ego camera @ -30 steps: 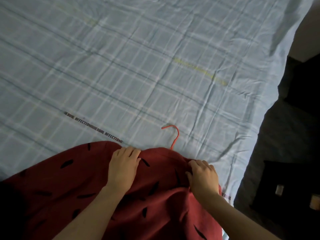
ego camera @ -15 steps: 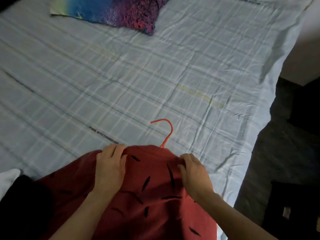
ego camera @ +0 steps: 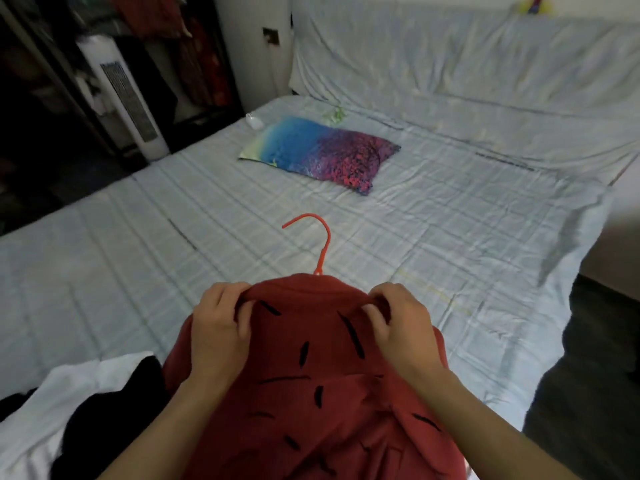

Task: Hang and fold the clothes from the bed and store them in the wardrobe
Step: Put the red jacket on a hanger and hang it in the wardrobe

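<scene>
A red garment with black dashes [ego camera: 311, 393] is draped over an orange hanger [ego camera: 320, 237], whose hook sticks out above the neckline over the bed [ego camera: 450, 237]. My left hand [ego camera: 218, 327] grips the garment's left shoulder, fingers curled into the cloth. My right hand [ego camera: 398, 320] pinches the right shoulder. The hanger's arms are hidden inside the garment. A white garment [ego camera: 69, 393] and a black garment [ego camera: 114, 420] lie at the bed's near left corner. The open wardrobe [ego camera: 166, 46] with hanging clothes stands at the far left.
A blue, purple and red pillow [ego camera: 322, 152] lies mid-bed. A white tower appliance [ego camera: 121, 95] stands between wardrobe and bed. A small white object [ego camera: 254, 121] sits near the bed's far left edge. Dark floor [ego camera: 588, 375] runs along the bed's right side.
The view has tilted up, revealing the pillow, headboard and wardrobe. Both hands have lifted the garment's shoulders, and the hanger hook now rises higher above the bed.
</scene>
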### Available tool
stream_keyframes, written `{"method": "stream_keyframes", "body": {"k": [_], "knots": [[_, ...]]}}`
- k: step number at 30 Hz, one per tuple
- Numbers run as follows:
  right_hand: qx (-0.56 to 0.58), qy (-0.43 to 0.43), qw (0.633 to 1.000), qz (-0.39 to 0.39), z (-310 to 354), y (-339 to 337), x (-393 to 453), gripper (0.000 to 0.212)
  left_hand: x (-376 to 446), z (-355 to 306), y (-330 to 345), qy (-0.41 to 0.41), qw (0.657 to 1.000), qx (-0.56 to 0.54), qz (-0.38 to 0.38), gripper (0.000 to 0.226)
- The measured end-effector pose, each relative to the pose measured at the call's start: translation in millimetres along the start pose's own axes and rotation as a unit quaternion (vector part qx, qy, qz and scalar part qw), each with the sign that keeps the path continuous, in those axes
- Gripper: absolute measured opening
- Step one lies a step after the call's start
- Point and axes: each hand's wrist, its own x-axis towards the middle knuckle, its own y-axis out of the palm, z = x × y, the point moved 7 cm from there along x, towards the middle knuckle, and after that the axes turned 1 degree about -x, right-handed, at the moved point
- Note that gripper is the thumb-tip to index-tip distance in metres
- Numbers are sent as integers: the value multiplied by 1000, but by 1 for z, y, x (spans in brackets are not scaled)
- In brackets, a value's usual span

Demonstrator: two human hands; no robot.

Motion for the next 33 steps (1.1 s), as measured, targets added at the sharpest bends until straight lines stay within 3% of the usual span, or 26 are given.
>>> {"method": "stream_keyframes", "body": {"k": [10, 21, 25, 30, 33], "knots": [[11, -140, 983, -117, 124, -137, 31, 18, 50, -111, -149, 88, 985, 1, -146, 23], [45, -297, 928, -219, 220, -286, 17, 11, 18, -232, -277, 187, 952, -13, -242, 20], [47, -284, 947, -142, 201, -292, 16, 16, 1, -255, -274, 142, 973, 15, -182, 29], [47, -289, 955, -39, 148, -272, -10, 14, -54, -272, -237, 72, 984, 104, -125, 17], [63, -304, 951, -13, 135, -266, -32, 13, -91, -288, -232, 61, 982, 139, -116, 34]]}}
